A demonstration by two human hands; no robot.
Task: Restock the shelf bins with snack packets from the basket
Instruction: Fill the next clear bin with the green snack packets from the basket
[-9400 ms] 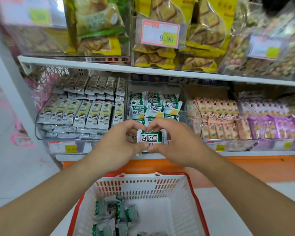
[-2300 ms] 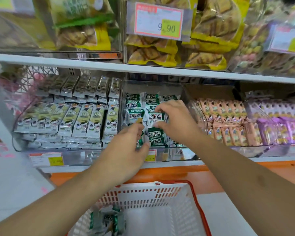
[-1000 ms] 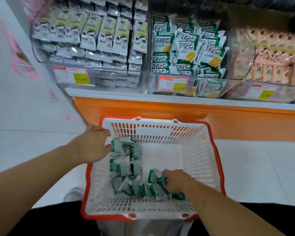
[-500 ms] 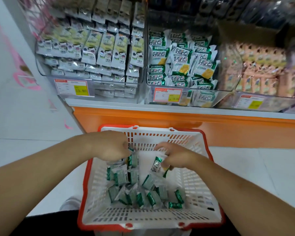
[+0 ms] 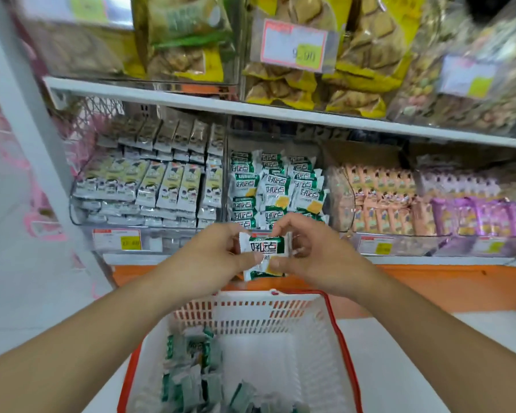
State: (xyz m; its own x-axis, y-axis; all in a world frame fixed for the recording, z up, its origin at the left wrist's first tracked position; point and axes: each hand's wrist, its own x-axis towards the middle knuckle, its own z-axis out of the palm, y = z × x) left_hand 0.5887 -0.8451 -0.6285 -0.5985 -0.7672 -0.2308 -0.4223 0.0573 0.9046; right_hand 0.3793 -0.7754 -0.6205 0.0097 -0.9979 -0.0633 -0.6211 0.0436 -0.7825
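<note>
Fingers first: both sets are pinched onto the same small stack of green-and-white snack packets (image 5: 265,254), thumbs on the front face, the other fingers curled round the sides. The left hand (image 5: 212,257) has the left edge, the right hand (image 5: 316,257) the right edge, so the stack sits squeezed between them with its printed side facing up at the camera. Both forearms reach forward and slightly up from the bottom corners, wrists angled in toward each other.

The stack is held in the air just in front of the middle clear bin (image 5: 277,186), which already holds rows of the same packets. Straight below the hands is the white basket (image 5: 337,338) with a red rim, and more green packets (image 5: 197,377) lie heaped in its left side.

Further out, the bin on the left holds pale packets (image 5: 161,186), and the ones on the right hold peach packets (image 5: 382,204) and purple packets (image 5: 474,216). Price tags (image 5: 119,239) run along the shelf edge, with an orange base panel (image 5: 429,287) under it. The upper shelf (image 5: 251,107) carries big yellow snack bags (image 5: 310,84), all a bit blurred. White floor (image 5: 27,278) off to the left.
</note>
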